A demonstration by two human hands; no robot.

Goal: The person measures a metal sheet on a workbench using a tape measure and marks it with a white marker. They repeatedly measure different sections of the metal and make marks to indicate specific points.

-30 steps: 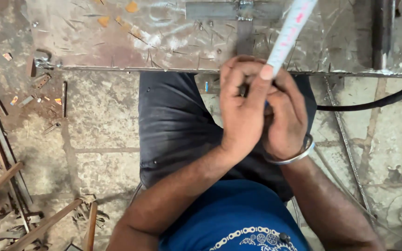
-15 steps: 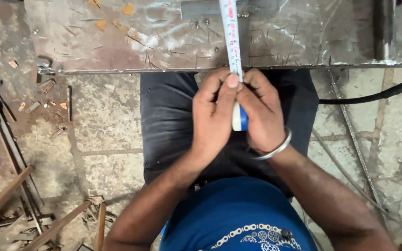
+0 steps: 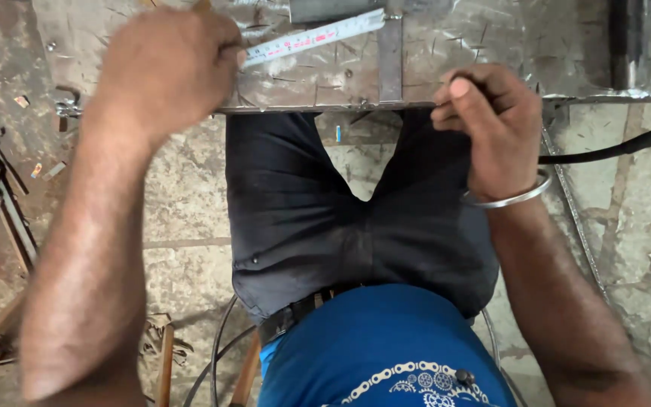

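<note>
Left hand point(image 3: 163, 71): your fingers pinch the tape point(image 3: 314, 35), laid flat along the bench point(image 3: 491, 45) to read | Right hand point(image 3: 491, 124): fist closed at bench edge, contents hidden, possibly the case.

White tape measure point(image 3: 314, 35) (black markings)

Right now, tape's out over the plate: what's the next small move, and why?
Probably lower the tape flat onto the plate and square it up. The left hand holds one end, and the blade runs slanted up toward the flat bar rather than along the plate edge. The right hand is closed at the edge, off the tape, so it looks free to pin the far end.
</note>
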